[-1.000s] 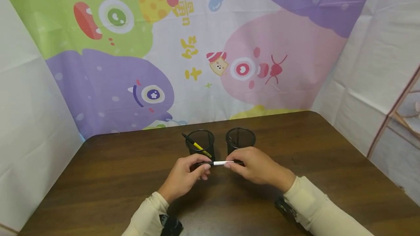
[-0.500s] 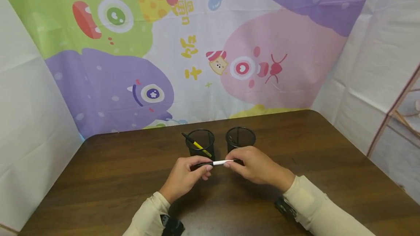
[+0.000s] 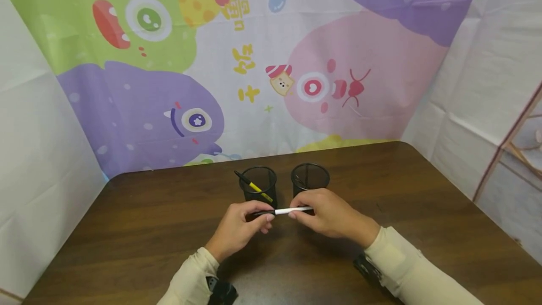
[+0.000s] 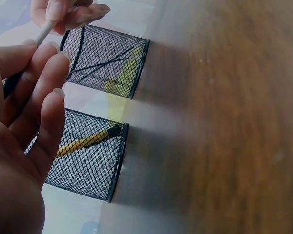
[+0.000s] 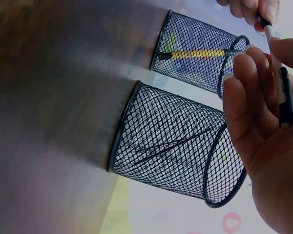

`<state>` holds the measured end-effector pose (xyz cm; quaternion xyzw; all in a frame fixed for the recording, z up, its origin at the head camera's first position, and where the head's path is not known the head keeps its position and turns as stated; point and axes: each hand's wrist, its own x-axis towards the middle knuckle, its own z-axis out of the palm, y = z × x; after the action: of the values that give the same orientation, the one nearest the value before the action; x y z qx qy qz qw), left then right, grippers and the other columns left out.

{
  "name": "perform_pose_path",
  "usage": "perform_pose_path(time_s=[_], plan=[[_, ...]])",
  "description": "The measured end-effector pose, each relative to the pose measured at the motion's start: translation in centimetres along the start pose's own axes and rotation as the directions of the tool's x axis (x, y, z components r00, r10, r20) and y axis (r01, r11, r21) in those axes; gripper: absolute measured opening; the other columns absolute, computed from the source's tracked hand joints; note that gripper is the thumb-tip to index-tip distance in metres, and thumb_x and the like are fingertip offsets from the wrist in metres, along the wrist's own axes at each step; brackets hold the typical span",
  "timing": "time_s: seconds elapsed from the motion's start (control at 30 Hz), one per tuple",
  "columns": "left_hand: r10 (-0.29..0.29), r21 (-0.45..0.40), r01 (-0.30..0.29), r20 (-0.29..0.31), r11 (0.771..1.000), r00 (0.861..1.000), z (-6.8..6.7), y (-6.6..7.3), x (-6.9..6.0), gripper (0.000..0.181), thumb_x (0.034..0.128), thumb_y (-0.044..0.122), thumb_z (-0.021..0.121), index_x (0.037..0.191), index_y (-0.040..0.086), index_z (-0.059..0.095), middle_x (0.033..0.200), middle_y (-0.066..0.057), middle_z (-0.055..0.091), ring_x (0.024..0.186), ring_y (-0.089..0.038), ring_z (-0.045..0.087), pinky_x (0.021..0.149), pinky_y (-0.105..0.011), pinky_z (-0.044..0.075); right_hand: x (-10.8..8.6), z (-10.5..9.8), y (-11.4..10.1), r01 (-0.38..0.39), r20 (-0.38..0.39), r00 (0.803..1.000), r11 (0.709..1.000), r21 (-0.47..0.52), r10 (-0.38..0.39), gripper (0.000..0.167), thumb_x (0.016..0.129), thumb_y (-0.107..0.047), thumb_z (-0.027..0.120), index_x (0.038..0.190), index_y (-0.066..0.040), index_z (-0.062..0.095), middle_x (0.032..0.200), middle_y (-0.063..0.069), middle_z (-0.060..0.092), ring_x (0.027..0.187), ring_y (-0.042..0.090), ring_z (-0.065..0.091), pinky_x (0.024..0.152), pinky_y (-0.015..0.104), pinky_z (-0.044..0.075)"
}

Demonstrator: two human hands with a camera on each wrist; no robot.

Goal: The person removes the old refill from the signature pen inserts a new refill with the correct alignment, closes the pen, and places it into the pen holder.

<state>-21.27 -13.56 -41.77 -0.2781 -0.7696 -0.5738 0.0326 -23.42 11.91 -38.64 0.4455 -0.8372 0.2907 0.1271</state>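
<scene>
A white and black pen [image 3: 284, 211] lies level between the two hands, in front of two black mesh cups. The left hand [image 3: 238, 228] pinches its black end between thumb and fingers. On the white part, the right hand [image 3: 332, 214] grips with thumb and index finger; the right wrist view shows the pen's black clip end [image 5: 286, 100] lying over that palm. Behind the left hand, the left cup [image 3: 259, 196] holds a yellow and black pen [image 3: 255, 187] leaning left. Thin dark items [image 5: 178, 146] lean inside the right cup [image 5: 161, 134], which stands behind the right hand.
Both cups stand on a brown wooden table [image 3: 161, 211] near its back edge. A cartoon-printed cloth [image 3: 254, 121] hangs behind the table, and pale cloths [image 3: 38, 121] hang at both sides. Each wrist carries a dark device below its cream sleeve.
Both hands stay nearly in place. Between the right hand's fingers, more of the pen's white part shows than before, and the pen's tilt has shifted slightly.
</scene>
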Motion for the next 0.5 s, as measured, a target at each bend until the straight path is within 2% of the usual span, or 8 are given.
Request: perform_pose_path(time_s=[0.27,0.5], plan=[[-0.011,-0.018,0.01,-0.005,1.0,1.0,-0.1,-0.02,-0.12,0.014,0.0937,0.014,0.073,0.104,0.005,0.072,0.084,-0.019,0.072,0.068,-0.02,0.07,0.064,-0.037,0.061,0.19,0.03,0.04,0.022,-0.004,1.0,0.999,0.026,-0.022,0.008,0.092,-0.022,0.075,0.091,-0.021,0.068,0.078,-0.018,0.058,0.066,0.0,0.051,0.061,0.02,0.048],[-0.019,-0.011,0.019,-0.001,1.0,1.0,-0.1,0.05,-0.05,0.014,0.0943,0.015,0.072,0.105,0.006,0.072,0.08,-0.006,0.073,0.067,-0.02,0.07,0.065,-0.04,0.061,0.15,-0.01,0.09,0.027,-0.016,1.0,0.997,0.073,-0.026,0.013,0.089,-0.018,0.078,0.091,-0.022,0.065,0.074,-0.018,0.056,0.064,0.0,0.051,0.058,0.02,0.047]])
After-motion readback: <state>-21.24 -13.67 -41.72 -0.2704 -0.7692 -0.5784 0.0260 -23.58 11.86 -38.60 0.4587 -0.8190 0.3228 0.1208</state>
